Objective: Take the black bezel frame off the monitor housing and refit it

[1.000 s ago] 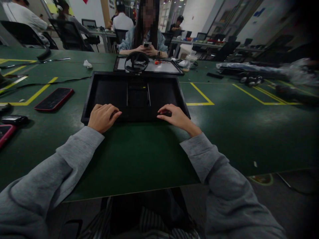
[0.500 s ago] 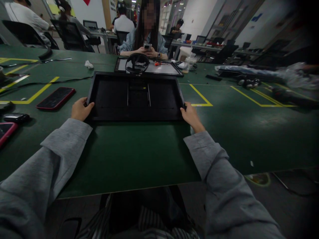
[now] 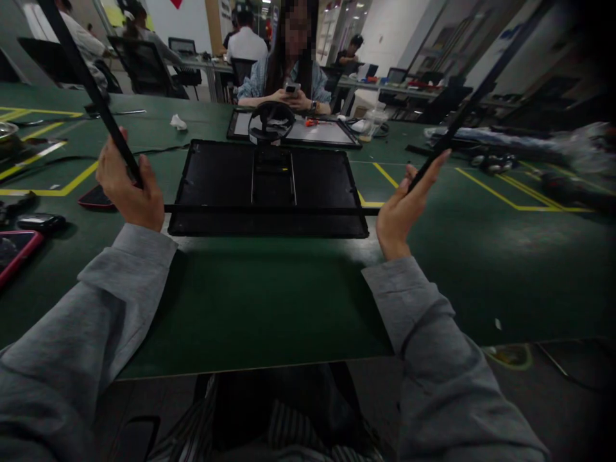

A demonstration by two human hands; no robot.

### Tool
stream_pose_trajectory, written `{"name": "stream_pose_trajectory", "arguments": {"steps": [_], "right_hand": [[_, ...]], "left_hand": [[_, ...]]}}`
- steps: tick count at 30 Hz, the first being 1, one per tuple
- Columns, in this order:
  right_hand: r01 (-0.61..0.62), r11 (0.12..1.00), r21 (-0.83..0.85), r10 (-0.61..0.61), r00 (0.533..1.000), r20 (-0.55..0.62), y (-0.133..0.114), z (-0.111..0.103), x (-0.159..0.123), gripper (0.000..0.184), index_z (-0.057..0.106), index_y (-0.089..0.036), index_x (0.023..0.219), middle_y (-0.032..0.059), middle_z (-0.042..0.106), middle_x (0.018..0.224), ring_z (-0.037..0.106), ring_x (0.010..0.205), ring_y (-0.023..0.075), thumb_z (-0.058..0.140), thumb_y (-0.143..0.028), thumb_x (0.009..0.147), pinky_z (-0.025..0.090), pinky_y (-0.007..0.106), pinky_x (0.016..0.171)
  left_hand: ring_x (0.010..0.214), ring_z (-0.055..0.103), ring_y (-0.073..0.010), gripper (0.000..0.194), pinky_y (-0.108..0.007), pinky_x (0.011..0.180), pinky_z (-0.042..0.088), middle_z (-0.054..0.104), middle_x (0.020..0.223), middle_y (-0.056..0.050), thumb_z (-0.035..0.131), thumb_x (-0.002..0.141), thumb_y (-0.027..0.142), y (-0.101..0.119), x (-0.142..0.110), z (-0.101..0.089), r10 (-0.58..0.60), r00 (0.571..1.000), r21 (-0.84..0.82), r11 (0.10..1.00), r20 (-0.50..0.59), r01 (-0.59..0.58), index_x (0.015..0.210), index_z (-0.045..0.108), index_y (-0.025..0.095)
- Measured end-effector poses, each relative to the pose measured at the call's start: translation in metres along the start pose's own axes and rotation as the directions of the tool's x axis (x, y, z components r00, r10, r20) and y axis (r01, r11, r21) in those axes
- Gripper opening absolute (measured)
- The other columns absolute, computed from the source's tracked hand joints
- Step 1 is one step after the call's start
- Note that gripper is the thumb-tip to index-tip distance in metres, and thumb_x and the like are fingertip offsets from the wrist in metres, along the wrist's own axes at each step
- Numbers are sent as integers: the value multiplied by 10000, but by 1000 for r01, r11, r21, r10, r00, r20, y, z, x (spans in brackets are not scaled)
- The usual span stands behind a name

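Raised in front of me is a thin black rectangular frame (image 3: 269, 210), its near bar level across the view and its side bars slanting up and outward. My left hand (image 3: 132, 186) is closed on the left bar, thumb on the inner side. Against the right bar lies my right hand (image 3: 404, 208), gripping it with fingers fairly straight. Beneath and beyond the near bar, a flat black panel (image 3: 216, 173) rests on the green table (image 3: 260, 301). Two thin metal rails show in its middle. A black ring-shaped part (image 3: 272, 122) stands at its far edge.
A white-surfaced flat panel (image 3: 322, 130) lies behind, with a plastic cup (image 3: 373, 122) near it. On the left are a red-edged phone (image 3: 96, 197), a pink-edged phone (image 3: 17, 253) and cables. Plastic-wrapped parts (image 3: 505, 141) lie right. A person (image 3: 289, 83) sits opposite, holding a phone.
My hands moved from the panel's near edge out to its sides and took hold of the black frame. The frame has come up off the panel, which stays on the table.
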State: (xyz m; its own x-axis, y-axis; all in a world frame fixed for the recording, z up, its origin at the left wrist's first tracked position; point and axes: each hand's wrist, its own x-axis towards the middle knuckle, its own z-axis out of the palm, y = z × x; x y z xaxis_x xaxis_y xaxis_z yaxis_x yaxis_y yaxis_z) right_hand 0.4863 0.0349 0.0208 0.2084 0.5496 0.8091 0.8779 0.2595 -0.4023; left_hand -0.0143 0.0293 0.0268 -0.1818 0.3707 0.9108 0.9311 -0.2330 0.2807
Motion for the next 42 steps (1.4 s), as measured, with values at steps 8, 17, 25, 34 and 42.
{"name": "stream_pose_trajectory", "arguments": {"steps": [8, 17, 25, 34, 42], "right_hand": [[-165, 983, -79, 182, 928, 324, 10, 15, -12, 677, 235, -91, 1676, 218, 649, 1378, 605, 1284, 330, 296, -266, 1024, 433, 508, 1118], [-236, 960, -148, 278, 847, 452, 29, 37, -29, 655, 451, -83, 1582, 223, 677, 1365, 648, 1244, 390, 427, -287, 960, 485, 601, 1080], [-224, 961, -162, 274, 845, 460, 38, 41, -31, 639, 471, -67, 1557, 224, 617, 1460, 585, 1352, 370, 461, -232, 940, 443, 582, 1152], [-231, 956, -181, 290, 834, 470, 34, 39, -28, 592, 496, -82, 1536, 222, 636, 1416, 594, 1304, 375, 404, -214, 966, 424, 596, 1138], [-119, 973, -197, 182, 922, 342, -20, 28, -25, 538, 497, -170, 1513, 232, 530, 1431, 395, 1400, 438, 428, -327, 1003, 347, 704, 1114]], "left_hand": [[1565, 285, -345, 491, -668, 1212, 186, 431, 1652, -131, 570, 991, 377, -4, -12, 6, -230, 893, 137, 972, 386, 191, 1422, 572, 141], [1505, 344, -406, 398, -744, 1167, 223, 616, 1464, -153, 625, 897, 421, -29, -32, 24, -334, 752, 176, 942, 569, 285, 1247, 689, 244], [1196, 641, -354, 504, -511, 1084, 469, 726, 1211, -138, 599, 905, 495, -34, -24, 24, -419, 636, 196, 899, 648, 392, 1285, 703, 181], [1111, 661, -250, 445, -393, 1040, 499, 746, 1214, -127, 611, 970, 314, -54, -25, 35, -436, 596, 123, 862, 674, 491, 1304, 664, 26], [1105, 704, -276, 494, -404, 1015, 542, 752, 1215, -136, 616, 928, 381, -35, -29, 41, -356, 583, 24, 867, 730, 499, 1321, 693, 92]]}}
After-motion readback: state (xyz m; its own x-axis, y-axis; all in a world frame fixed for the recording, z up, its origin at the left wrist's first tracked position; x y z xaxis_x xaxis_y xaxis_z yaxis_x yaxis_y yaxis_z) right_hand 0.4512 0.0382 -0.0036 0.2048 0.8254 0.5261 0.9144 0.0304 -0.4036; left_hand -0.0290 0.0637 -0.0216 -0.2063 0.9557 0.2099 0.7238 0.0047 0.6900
